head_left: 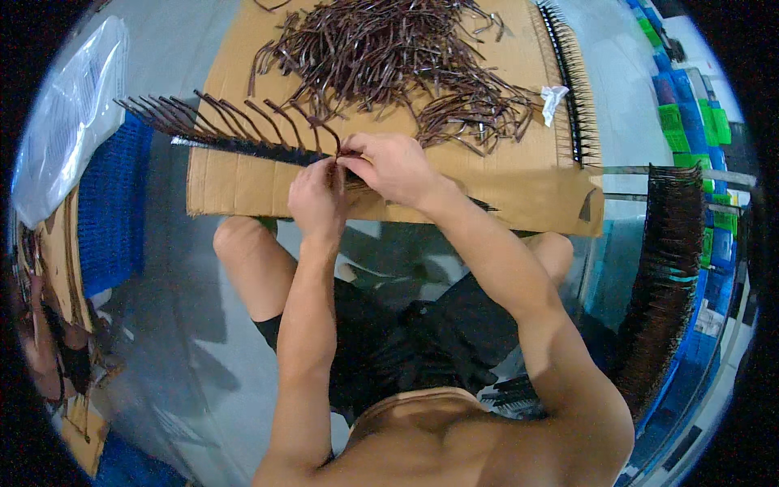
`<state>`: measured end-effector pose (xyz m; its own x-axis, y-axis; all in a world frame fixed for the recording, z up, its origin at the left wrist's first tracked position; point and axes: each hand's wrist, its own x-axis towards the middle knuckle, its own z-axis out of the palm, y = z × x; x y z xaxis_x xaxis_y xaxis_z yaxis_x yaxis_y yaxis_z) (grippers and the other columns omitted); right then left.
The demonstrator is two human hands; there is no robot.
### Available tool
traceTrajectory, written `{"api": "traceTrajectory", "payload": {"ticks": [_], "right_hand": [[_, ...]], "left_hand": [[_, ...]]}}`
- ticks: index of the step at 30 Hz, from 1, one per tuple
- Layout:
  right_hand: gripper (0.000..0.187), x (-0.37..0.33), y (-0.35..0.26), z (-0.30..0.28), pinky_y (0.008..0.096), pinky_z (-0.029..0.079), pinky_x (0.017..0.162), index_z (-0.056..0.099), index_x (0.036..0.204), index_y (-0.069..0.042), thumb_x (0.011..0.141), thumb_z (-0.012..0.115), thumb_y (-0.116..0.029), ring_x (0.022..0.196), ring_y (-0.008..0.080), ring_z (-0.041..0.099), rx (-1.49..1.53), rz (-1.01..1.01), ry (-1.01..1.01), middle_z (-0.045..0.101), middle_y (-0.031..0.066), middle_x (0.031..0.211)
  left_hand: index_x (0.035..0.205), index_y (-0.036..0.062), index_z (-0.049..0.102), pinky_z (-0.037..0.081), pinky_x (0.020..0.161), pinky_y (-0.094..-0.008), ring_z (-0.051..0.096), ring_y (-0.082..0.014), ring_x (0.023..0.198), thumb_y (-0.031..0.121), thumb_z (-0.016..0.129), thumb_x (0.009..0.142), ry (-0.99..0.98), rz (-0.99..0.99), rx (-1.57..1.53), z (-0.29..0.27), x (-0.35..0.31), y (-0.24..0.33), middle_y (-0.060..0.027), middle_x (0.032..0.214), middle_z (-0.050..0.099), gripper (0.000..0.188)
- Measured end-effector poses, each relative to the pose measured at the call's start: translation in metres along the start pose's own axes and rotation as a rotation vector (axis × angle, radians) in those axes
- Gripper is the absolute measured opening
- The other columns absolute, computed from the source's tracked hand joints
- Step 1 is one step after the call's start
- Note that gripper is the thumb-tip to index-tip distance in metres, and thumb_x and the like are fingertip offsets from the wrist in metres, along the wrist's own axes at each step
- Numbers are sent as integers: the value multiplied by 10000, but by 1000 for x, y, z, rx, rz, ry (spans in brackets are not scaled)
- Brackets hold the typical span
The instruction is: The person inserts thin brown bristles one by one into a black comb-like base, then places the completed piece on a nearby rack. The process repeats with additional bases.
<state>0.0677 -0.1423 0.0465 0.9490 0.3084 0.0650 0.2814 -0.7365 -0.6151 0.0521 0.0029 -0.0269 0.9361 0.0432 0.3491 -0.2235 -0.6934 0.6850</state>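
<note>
A long black toothed bar (272, 152) lies across the near part of a cardboard-topped surface, its right end passing beneath my hands. A row of brown, curved, rod-like strips (235, 118) stands up along its left part. My left hand (316, 199) is closed on the bar, fingertips pinched together. Against it, my right hand (393, 166) pinches the base of one brown strip (329, 130) where it meets the bar. The fingers partly hide that joint. Beyond my hands spreads a large heap of loose brown strips (365, 53).
Another black toothed bar (568, 81) lies along the cardboard's (519, 191) right edge beside a crumpled white scrap (553, 104). To the right, a rack (669, 235) carries many dark strips. Clear plastic (77, 122) and a blue crate (114, 211) stand at the left.
</note>
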Motion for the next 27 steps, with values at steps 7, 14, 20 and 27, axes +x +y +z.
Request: {"api": "traceTrajectory", "payload": {"ticks": [7, 14, 20, 27], "right_hand": [[214, -46, 97, -79, 453, 486, 824, 590, 1053, -75, 846, 557, -119, 1003, 356, 603, -539, 636, -79, 629, 163, 1048], [238, -48, 95, -67, 423, 521, 760, 593, 1071, -9, 855, 573, -106, 907, 338, 648, -129, 314, -7, 656, 182, 969], [243, -14, 27, -1, 256, 515, 744, 602, 1080, 33, 896, 633, -123, 847, 133, 640, 562, 269, 92, 687, 88, 945], [238, -8, -8, 15, 278, 535, 730, 646, 1029, 37, 875, 652, -144, 802, 153, 679, 392, 236, 148, 706, 127, 898]], "left_hand": [[845, 60, 702, 487, 608, -391, 639, -285, 697, 233, 661, 840, -79, -238, -2, -19, 6, 13, -112, 760, 678, 178], [867, 32, 681, 496, 633, -395, 636, -291, 702, 180, 677, 830, 33, -35, -75, -4, -1, 11, -111, 805, 673, 152], [842, 56, 657, 480, 669, -401, 619, -305, 751, 163, 673, 826, 34, 84, -9, -2, -1, 3, -100, 798, 661, 109], [851, 54, 649, 473, 677, -413, 616, -306, 759, 140, 641, 827, 4, 88, 19, -3, 0, 1, -105, 809, 652, 90]]}}
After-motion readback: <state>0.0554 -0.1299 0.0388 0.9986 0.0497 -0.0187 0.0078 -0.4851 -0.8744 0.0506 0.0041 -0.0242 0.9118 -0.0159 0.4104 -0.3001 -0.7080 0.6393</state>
